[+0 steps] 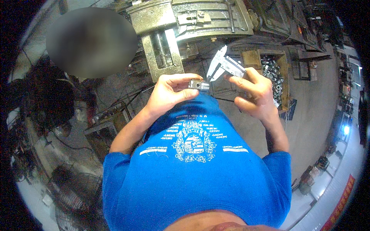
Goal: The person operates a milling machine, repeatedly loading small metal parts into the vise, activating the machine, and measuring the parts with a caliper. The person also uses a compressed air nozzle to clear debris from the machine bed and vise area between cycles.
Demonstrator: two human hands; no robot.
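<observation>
Between the thumb and fingers of my left hand (pixel 168 91) is a small metal fitting (pixel 199 85) with a round hole in its side and a ridged, thread-like end pointing right. My right hand (pixel 254 91) grips a silver vernier caliper (pixel 227 66) by its beam. The caliper's jaws are spread and tilt down to the left, with the lower tips close to the fitting's right end. Whether the tips touch the fitting I cannot tell. Both hands are raised in front of my blue shirt.
Ahead stands a metal machine with a slotted bed (pixel 210 19) and a slide with an exposed screw (pixel 162 50). To the right, a wooden crate (pixel 285 82) holds many small metal parts. A dark metal stand (pixel 304 65) is beyond it. At lower left is a round fan cage (pixel 77 192).
</observation>
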